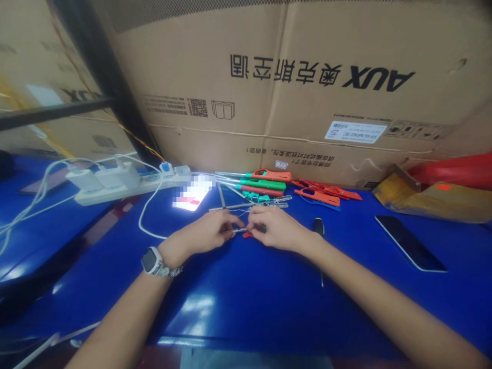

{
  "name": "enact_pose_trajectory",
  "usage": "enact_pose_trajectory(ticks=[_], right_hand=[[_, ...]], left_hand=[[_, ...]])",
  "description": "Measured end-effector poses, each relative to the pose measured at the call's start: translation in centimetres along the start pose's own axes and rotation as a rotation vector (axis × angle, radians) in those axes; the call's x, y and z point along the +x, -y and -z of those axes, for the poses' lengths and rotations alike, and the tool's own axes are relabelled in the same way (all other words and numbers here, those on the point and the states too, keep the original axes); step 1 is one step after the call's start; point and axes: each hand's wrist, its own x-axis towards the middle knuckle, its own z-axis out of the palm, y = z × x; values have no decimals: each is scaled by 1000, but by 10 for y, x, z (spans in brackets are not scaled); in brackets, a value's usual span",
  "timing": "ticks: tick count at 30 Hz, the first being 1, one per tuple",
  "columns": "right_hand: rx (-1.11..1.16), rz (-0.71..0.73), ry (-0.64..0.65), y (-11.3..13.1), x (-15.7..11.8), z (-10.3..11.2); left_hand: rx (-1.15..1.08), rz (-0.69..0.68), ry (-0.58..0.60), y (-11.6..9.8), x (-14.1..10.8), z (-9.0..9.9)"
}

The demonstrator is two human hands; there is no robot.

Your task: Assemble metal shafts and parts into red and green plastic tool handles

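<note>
My left hand (209, 229) and my right hand (277, 227) meet just above the blue table, fingers pinched. Between their fingertips is a slim silvery metal piece (240, 230); its exact kind is too small to make out. A small red piece (247, 235) shows beneath the right fingertips, partly hidden. Behind the hands lie long-necked lighters, among them an orange one (274, 175), a green one (265, 184) and a red one (265, 191). Thin metal tubes and clear small tanks (282, 199) with wires rest just beyond my fingers. A watch is on my left wrist.
Right of my hands lies a dark screwdriver (318, 225). Farther right is a phone (409, 243); a lit phone (194, 193) lies back left. Orange lighter shells (325, 193) sit before the cardboard wall (307, 31). A power strip (130, 185) trails white cables at left.
</note>
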Motion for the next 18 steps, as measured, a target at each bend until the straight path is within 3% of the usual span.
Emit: enact_pose_trajectory(ticks=[8, 14, 18], right_hand=[[-38, -16, 44, 3, 3, 1], [148, -40, -50, 3, 3, -9], [248, 0, -21, 10, 1, -11]], left_hand=[[-18, 8, 21, 2, 0, 0], [-20, -19, 40, 0, 1, -3], [-51, -37, 53, -4, 1, -3]])
